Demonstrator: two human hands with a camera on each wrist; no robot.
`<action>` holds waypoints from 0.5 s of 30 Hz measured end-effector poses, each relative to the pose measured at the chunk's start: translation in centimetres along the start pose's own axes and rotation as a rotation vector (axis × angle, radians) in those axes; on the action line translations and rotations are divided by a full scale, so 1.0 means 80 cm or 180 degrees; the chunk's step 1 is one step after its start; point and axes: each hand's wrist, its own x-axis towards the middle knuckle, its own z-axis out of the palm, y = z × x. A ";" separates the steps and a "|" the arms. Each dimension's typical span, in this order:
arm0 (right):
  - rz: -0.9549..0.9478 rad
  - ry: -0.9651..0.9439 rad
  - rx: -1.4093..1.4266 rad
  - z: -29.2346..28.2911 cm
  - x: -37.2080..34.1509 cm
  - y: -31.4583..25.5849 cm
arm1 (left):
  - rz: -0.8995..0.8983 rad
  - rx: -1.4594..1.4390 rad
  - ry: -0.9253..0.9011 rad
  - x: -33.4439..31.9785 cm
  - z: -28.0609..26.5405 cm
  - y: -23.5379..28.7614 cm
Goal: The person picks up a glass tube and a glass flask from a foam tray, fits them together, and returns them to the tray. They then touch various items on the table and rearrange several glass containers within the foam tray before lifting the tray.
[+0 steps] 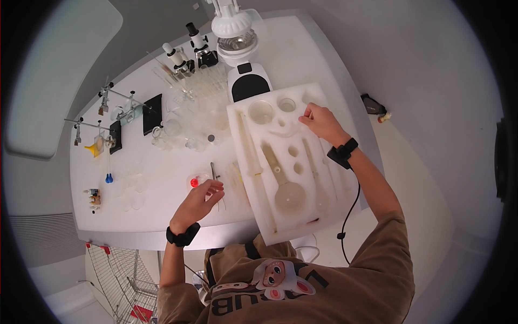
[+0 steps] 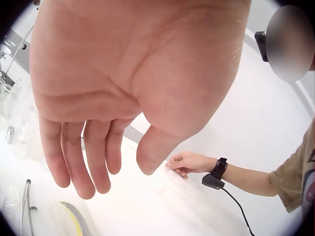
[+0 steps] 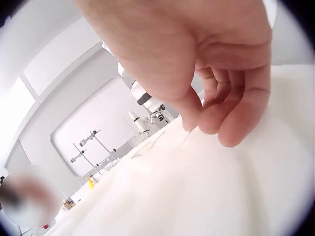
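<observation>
My left hand [image 1: 198,202] hovers over the table's front part, near a small red item [image 1: 194,182] and metal tweezers [image 1: 213,171]. Its fingers hang loosely bent with nothing in them, as the left wrist view shows of the palm [image 2: 133,73]. A white foam tray [image 1: 245,200] with shaped recesses holds a round-bottomed flask [image 1: 290,197], two round glass vessels and long thin glassware. Over the tray's far right part is my right hand [image 1: 324,124], its thumb and fingertips close together. Whether a thin clear thing is between the tips [image 3: 199,129] cannot be told.
Beyond the tray stands a white device with a black base plate [image 1: 250,86]. Microscopes [image 1: 202,49] and crowded clear glassware [image 1: 202,92] are at the back left. Metal stands [image 1: 102,102], a yellow funnel [image 1: 96,148] and small bottles [image 1: 94,198] are along the left; a wire cart [image 1: 121,275] is below.
</observation>
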 end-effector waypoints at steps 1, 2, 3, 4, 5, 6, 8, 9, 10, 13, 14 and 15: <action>-0.0055 0.0078 -0.0161 0.001 0.000 0.000 | 0.0049 -0.0016 0.0005 0.003 0.001 0.003; -0.0050 0.0080 -0.0162 0.003 -0.001 -0.003 | 0.0051 -0.0017 -0.0001 0.006 0.002 0.008; -0.0041 0.0185 -0.0374 0.006 -0.002 -0.007 | 0.0046 -0.0015 -0.0052 0.010 0.003 0.015; -0.0029 0.0291 -0.0585 0.008 -0.005 -0.010 | 0.0040 -0.0011 -0.0106 0.013 0.003 0.020; -0.0020 0.0297 -0.0583 0.008 -0.006 -0.010 | 0.0045 -0.0008 -0.0115 0.016 0.004 0.025; -0.0057 0.0316 -0.0654 0.009 -0.006 -0.009 | 0.0050 -0.0010 -0.0142 0.019 0.003 0.029; -0.0095 0.0342 -0.0722 0.011 -0.011 -0.008 | 0.0059 -0.0006 -0.0167 0.022 0.005 0.031; -0.0452 0.0441 -0.0767 0.014 -0.016 -0.008 | 0.0059 0.0003 -0.0191 0.023 0.006 0.030; -0.0812 0.0539 -0.0810 0.016 -0.020 -0.008 | 0.0058 0.0014 -0.0214 0.024 0.006 0.030; -0.1141 0.0182 -0.1236 0.013 -0.040 -0.019 | -0.0059 0.0033 -0.0246 0.022 0.005 0.031; -0.1132 0.0178 -0.1227 0.013 -0.044 -0.019 | -0.0067 0.0036 -0.0256 0.021 0.006 0.028; -0.1109 0.0156 -0.1232 0.012 -0.046 -0.019 | -0.0071 0.0021 -0.0259 0.021 0.005 0.025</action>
